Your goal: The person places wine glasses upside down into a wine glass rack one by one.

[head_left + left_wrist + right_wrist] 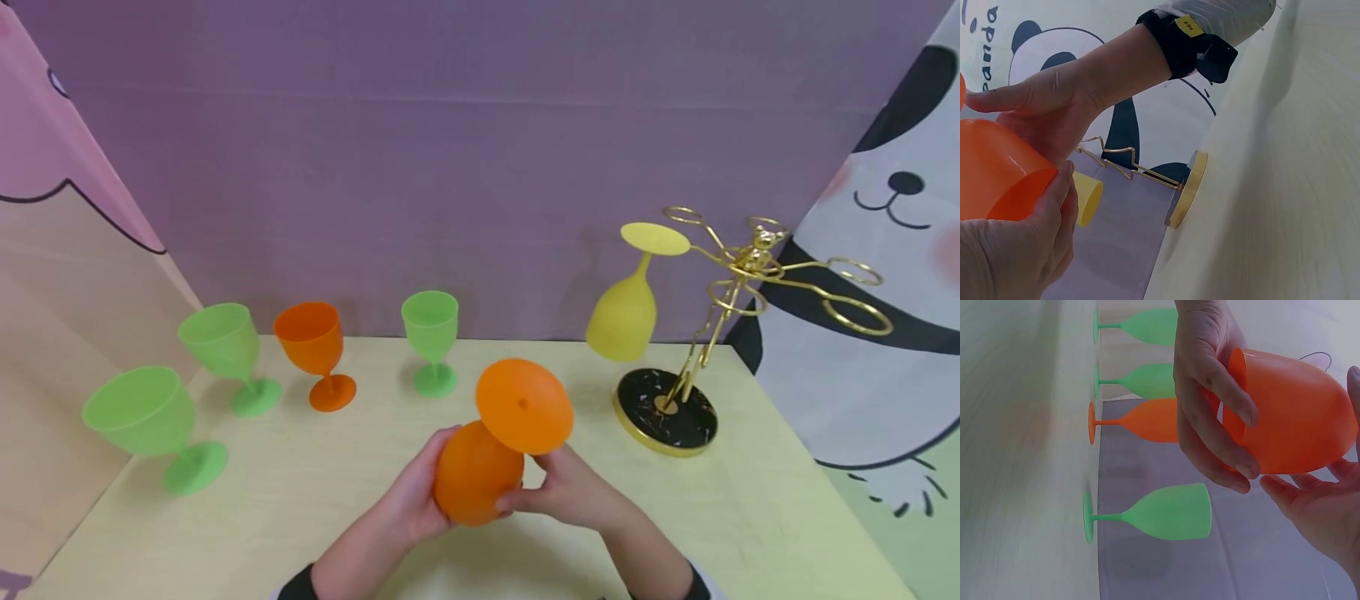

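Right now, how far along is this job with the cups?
Seemingly early on. Done: one yellow goblet hangs upside down from the gold stand. In hand: the left hand and right hand hold an orange goblet base-up. Probably left, if all are to hang: three green goblets and the other orange goblet, upright on the table.

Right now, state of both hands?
Left hand: closed, holding an upside-down, plain orange stemmed goblet.
Right hand: closed, holding the same goblet.
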`<state>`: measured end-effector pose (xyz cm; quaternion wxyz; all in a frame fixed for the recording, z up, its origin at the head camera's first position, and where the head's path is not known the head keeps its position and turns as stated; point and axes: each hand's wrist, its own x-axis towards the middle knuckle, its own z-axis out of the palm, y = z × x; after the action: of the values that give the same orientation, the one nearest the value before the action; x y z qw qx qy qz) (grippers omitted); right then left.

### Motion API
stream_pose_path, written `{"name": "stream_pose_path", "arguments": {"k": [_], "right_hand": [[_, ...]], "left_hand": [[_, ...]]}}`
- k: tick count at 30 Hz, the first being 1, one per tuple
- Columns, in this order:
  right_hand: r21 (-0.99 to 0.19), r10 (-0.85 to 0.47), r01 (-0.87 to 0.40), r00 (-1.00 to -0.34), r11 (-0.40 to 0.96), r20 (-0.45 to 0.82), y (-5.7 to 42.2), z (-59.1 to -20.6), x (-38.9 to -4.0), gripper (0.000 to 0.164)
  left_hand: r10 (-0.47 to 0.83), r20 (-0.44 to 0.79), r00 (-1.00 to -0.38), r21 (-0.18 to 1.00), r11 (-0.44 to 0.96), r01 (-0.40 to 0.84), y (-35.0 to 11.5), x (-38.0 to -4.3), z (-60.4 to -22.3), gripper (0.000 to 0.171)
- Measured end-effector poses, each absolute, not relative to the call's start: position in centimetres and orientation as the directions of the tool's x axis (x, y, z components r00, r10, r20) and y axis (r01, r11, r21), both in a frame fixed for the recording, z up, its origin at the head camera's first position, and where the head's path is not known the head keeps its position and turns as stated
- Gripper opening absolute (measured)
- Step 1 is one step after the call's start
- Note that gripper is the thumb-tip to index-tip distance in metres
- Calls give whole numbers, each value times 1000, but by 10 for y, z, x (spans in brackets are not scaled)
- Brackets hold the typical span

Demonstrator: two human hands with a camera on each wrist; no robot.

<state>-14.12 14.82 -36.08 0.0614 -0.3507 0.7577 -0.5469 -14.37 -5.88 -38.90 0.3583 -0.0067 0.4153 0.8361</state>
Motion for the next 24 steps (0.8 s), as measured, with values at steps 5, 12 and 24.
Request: {"name": "stream_pose_path", "arguments": {"k": [5,12,24], "right_hand": [[-865,-605,-479,-736,147,305,148,-359,-138,64],[-857,-592,-485,-747,176,302,147,-358,-134,66],[-850,-600,-493,-742,184,300,145,-358,-135,70]], "left_hand": [[596,-299,-745,700,-394,-595,-57,-142,-389,39],[587,-289,-757,696,-414,-586,-54,-139,-387,37],[586,-280,-760,682,-435,-587,-51,-139,-387,36]]}}
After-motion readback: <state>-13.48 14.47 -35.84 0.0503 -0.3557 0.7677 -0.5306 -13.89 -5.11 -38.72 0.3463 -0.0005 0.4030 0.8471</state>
